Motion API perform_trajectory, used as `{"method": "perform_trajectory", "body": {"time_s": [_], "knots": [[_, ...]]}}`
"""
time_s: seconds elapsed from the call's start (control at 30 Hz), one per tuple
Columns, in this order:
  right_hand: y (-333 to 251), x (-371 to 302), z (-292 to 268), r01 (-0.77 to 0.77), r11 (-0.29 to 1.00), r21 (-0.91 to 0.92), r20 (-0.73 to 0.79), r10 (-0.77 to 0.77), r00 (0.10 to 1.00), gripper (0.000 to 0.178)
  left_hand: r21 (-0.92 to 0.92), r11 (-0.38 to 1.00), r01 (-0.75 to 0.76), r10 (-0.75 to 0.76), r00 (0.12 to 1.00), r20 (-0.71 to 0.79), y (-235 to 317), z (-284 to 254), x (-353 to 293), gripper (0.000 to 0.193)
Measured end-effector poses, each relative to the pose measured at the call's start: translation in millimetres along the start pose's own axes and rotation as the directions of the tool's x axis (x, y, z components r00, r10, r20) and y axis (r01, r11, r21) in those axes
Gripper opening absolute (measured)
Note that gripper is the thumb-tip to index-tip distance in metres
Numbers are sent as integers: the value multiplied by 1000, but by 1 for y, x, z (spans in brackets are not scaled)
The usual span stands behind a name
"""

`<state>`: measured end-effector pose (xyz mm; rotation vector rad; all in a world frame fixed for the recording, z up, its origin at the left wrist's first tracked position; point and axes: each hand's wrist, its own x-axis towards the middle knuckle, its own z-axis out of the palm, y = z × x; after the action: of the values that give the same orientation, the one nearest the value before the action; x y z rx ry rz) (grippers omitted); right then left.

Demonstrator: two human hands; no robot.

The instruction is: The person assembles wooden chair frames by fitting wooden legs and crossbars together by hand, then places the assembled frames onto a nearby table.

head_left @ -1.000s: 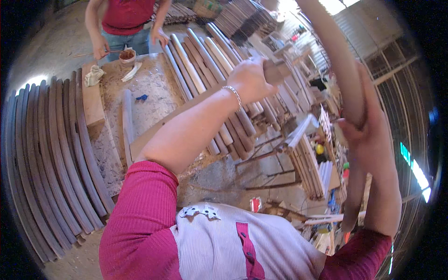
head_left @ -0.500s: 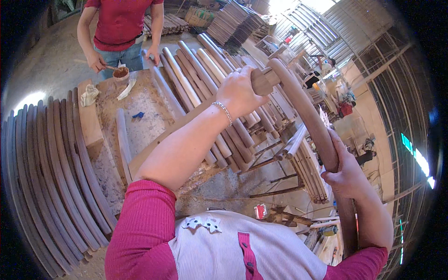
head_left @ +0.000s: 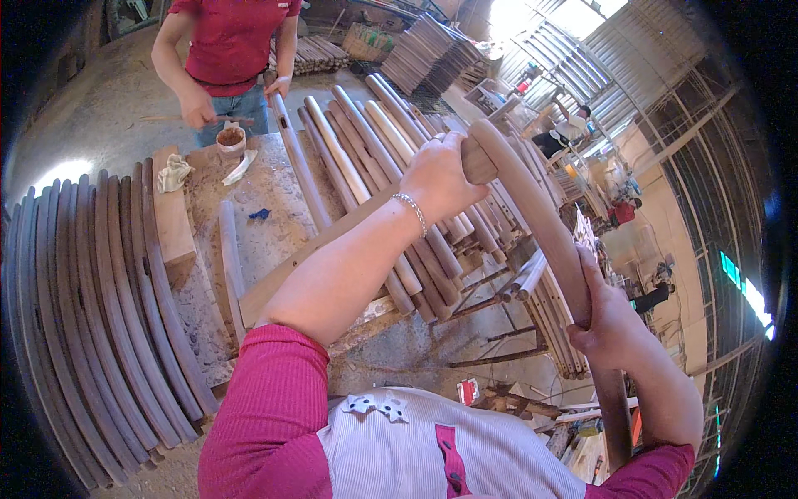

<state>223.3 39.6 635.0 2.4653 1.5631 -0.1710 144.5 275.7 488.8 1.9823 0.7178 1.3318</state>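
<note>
You grip the curved wooden piece (head_left: 540, 224) with both hands, left hand (head_left: 436, 179) at its upper end, right hand (head_left: 611, 324) lower down; judged mid-handling, it is not yet set on the bench (head_left: 274, 241) at centre left of frame.

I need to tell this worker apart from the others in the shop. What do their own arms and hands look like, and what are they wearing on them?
Both hands are bare, with no gloves. The left hand has a thin silver-coloured chain bracelet at the wrist. The forearms are uncovered; ribbed magenta-pink sleeves cover the upper arms to about the elbow. The right hand shows no ring or band, and its sleeve is the same pink.
</note>
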Motion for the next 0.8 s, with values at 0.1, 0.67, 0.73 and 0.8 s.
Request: {"method": "perform_trajectory", "body": {"time_s": [0.1,0.67,0.73,0.8], "knots": [[-13,-1,-3,-76,996,-51,33,78,996,95,-7,1000,-25,24,996,-85,-5,4,1,63],[73,38,64,-16,670,742,24,-2,1000,82,386,169,907,-667,393,-632,-189,-104,-234,59],[66,61,63,-76,603,794,123,-38,992,82,70,273,960,-863,276,-423,-228,-110,-288,66],[74,97,71,-73,571,818,164,-110,980,70,-274,274,922,-959,243,-145,-244,-108,-317,74]]}}
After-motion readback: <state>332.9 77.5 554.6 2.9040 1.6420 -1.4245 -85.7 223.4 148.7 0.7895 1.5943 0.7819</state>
